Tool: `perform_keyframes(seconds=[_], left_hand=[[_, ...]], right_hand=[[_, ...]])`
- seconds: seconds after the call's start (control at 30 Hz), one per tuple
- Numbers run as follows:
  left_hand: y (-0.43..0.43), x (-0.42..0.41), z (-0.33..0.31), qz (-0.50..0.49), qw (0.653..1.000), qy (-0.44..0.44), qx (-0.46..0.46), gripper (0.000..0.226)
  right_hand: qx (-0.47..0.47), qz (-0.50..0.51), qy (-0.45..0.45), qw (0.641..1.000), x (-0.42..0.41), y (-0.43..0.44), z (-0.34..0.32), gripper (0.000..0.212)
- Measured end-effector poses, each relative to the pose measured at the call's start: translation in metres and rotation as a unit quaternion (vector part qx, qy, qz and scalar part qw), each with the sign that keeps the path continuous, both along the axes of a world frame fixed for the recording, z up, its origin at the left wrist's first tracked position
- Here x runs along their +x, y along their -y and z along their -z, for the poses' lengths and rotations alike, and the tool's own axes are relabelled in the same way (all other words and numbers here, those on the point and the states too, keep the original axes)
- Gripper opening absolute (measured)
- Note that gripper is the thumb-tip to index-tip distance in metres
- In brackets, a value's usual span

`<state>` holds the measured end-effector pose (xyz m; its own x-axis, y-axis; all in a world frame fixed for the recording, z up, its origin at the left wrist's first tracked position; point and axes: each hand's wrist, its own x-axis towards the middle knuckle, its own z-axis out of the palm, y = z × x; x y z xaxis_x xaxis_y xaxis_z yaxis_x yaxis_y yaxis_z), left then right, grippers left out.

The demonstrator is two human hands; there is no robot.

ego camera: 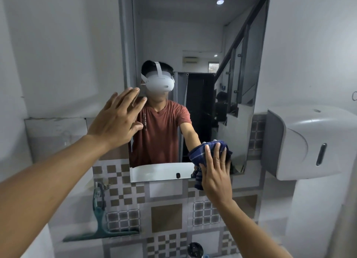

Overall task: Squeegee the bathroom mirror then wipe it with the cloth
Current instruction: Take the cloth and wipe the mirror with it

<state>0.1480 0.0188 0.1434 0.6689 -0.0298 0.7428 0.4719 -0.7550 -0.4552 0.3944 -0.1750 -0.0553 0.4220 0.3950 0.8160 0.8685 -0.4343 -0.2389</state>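
The tall bathroom mirror [193,35] hangs on the wall ahead and reflects a person in a red shirt. My right hand [216,172] presses a dark blue striped cloth [199,153] flat against the mirror's lower right corner. My left hand [117,118] rests open with spread fingers against the mirror's left edge, holding nothing. A teal squeegee [99,225] hangs from a wall tap [100,186] at the lower left, with its blade along a ledge, away from both hands.
A white wall dispenser [313,141] juts out right of the mirror. Checkered brown and grey tiles [166,217] cover the wall below it. A dark round object [195,250] sits at the bottom edge.
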Motion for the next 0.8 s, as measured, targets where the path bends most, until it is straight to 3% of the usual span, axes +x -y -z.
perform_keyframes(seconds=[0.3,0.4,0.53,0.8], left_hand=[[-0.004,0.000,0.007,-0.002,1.000,0.007,-0.009,0.080],[-0.005,0.000,0.009,0.005,1.000,0.013,-0.015,0.072],[-0.006,0.001,0.009,0.004,1.000,0.015,-0.021,0.067],[-0.006,0.001,0.008,-0.004,1.000,0.011,-0.018,0.071]], right_hand=[[-0.008,-0.049,0.081,0.995,-0.030,-0.040,-0.037,0.054],[-0.032,-0.073,0.156,0.984,-0.047,-0.055,-0.049,0.050],[-0.129,-0.117,0.269,0.947,-0.073,-0.071,-0.053,0.061],[-0.276,-0.187,0.384,0.861,-0.096,-0.095,-0.040,0.054]])
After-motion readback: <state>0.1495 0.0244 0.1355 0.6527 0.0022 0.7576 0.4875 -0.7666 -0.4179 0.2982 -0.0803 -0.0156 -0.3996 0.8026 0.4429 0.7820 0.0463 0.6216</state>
